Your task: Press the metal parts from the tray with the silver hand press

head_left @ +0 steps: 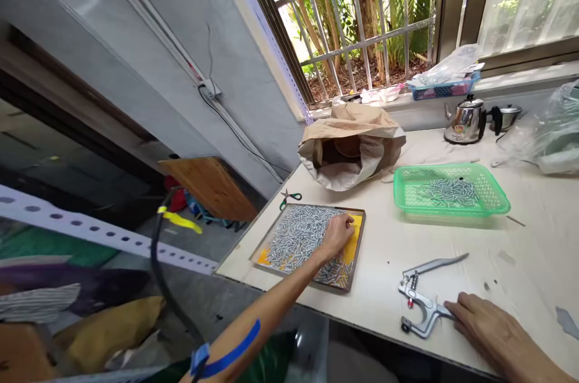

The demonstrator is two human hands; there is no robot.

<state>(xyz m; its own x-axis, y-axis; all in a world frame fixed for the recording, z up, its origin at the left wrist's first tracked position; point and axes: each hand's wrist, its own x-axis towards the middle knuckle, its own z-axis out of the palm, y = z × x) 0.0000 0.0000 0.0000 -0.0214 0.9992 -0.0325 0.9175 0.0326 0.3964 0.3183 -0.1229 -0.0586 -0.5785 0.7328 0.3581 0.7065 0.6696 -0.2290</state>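
My left hand (337,234) is over the right part of a shallow tray (360,237) with a yellow bottom. Its fingers are curled in; anything between them is hidden. Many small silvery metal pins (296,235) are spread across the tray. At the lower right, my right hand (486,324) lies low over the table with its fingers closed around one handle of a pair of metal hand-press pliers (425,310). The pliers' other handle is spread away, and their C-shaped jaw points left.
A green plastic basket (400,205) holds more metal pins. Behind the tray stands an open brown paper bag (375,157); green-handled scissors (289,197) lie at its left. A steel kettle (468,120) is near the window. A black cable (158,268) hangs beside my left forearm.
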